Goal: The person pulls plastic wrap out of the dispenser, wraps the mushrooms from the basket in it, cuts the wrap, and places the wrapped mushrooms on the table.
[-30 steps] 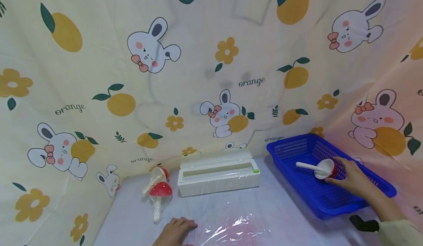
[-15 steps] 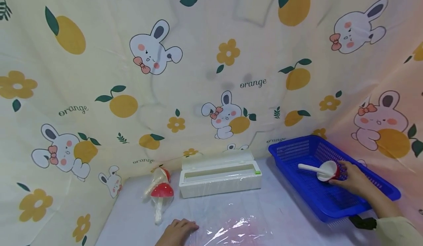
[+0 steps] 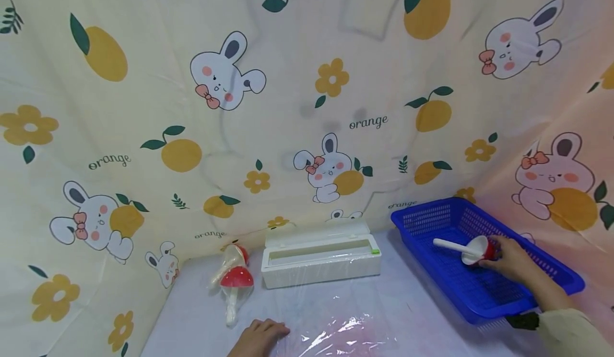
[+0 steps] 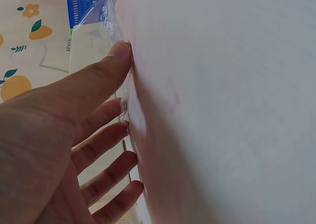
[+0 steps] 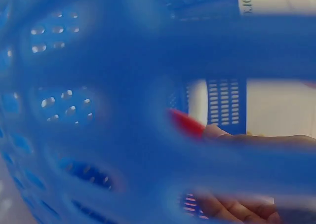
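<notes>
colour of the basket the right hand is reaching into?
Blue, with perforated mesh walls: the basket shows best in the head view, where the right hand is inside it.

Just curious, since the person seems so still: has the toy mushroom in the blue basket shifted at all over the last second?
No. The red-capped white toy mushroom sits at the same spot in the blue plastic basket, gripped by the right hand; only the camera drifted slightly.

Beside the smooth, matt white plastic box (image 3: 320,254), a perforated blue plastic basket (image 3: 523,293) looks glossy; crinkled clear film (image 3: 342,325) before the box shines over the cloth-covered table (image 3: 192,319).
</notes>
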